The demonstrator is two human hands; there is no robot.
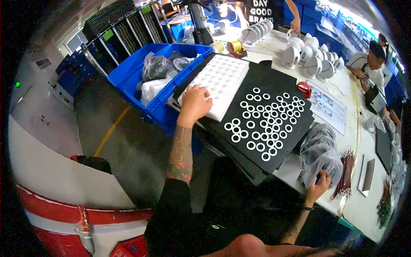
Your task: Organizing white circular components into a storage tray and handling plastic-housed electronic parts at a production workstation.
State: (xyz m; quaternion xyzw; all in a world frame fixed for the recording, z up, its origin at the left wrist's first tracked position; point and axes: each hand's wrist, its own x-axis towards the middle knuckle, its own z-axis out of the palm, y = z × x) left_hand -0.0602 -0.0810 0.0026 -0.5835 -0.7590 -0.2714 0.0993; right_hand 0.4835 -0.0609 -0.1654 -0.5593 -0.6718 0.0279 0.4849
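Note:
My left hand (196, 103) is at the near left part of a white moulded tray (227, 75) with rows of round hollows. Its fingers are curled down together over the tray, and whatever is under the fingertips is hidden. Beside the tray, many small white rings (266, 115) with dark centres lie loose on a black sheet (274, 81). My right hand (319, 186) is at the near end of a clear plastic bag (323, 154) with dark round things inside. The fingers of that hand are closed on the bag's plastic.
A blue crate (128, 88) with bagged parts stands left of the tray. Right of the sheet are red tape (304, 89), a printed sheet (329, 107) and bundled wires (344, 175). White round-headed fixtures (314, 64) stand farther back. Other people work across and along the table.

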